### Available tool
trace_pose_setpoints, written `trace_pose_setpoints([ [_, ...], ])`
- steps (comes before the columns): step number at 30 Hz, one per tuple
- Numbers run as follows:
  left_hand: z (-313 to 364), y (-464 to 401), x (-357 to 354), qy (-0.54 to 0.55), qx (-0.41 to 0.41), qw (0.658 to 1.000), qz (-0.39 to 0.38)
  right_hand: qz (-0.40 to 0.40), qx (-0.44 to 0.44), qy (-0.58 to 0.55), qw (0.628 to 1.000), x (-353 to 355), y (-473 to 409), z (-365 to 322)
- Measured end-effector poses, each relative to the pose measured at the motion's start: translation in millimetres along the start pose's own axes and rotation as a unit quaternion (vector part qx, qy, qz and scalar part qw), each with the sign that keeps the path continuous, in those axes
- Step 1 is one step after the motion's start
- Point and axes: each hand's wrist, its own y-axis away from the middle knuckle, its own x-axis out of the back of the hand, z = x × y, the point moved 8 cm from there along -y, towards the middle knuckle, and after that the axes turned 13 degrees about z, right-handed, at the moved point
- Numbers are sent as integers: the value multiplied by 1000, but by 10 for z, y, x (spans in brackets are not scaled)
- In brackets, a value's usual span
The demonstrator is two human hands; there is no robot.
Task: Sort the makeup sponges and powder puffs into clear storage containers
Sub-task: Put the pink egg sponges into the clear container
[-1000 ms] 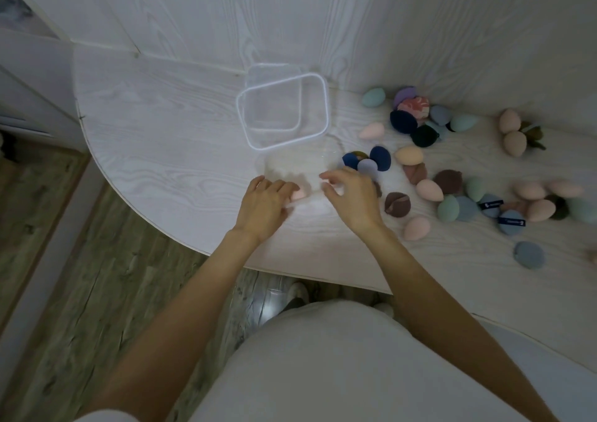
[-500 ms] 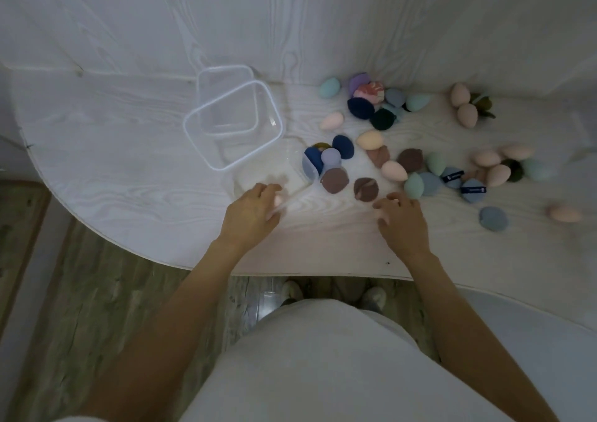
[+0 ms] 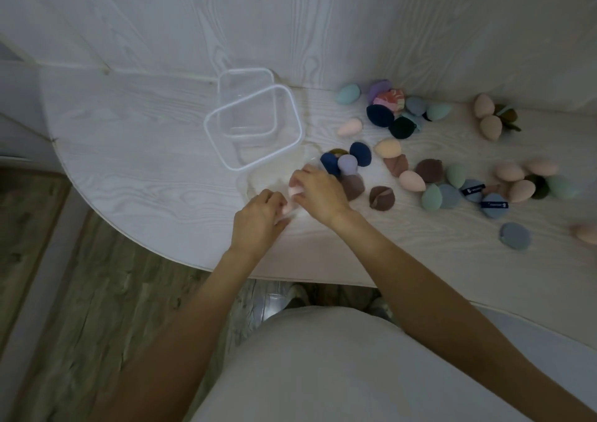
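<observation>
Her right hand (image 3: pixel 318 195) has its grip around a pale pink teardrop makeup sponge (image 3: pixel 295 190); the left hand (image 3: pixel 258 219) pinches another by the near-invisible clear plastic container (image 3: pixel 281 176) on the table (image 3: pixel 135 163). She could easily tip it.

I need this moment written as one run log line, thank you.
right hand: holds pink sponge | left hand: on clear container, near table edge | stacked containers: no sponges inside | other sponges: loose on table

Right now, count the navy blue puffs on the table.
3. One navy puff beside the multicoloured puff near the wall; two, and, flanking the lilac sponge beyond the right hand. Others may be hidden.
</observation>
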Motion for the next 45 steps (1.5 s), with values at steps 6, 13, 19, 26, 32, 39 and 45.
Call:
trace_pose_setpoints([
  [6,-9,-20,-23,-15,23,999,-30,-6,-29,51,998,-54,-60,1],
  [13,26,-21,-92,-44,8,997,-60,-5,12,64,998,32,33,18],
  [19,80,-19,-164,-65,-21,994,-86,174,-4,-64,983,599,309,429],
  [26,104,-12,-148,-65,-15,994,-85,215,-194,145,946,815,553,1796],
  [32,108,11,-170,-64,4,994,-91,196,-206,162,945,789,557,1911],
  [39,105,-4,-162,-55,9,994,-94,237,-121,-158,951,861,501,927],
  [45,99,9,-159,-63,-3,994,-93,64,49,-71,994,371,40,140],
])
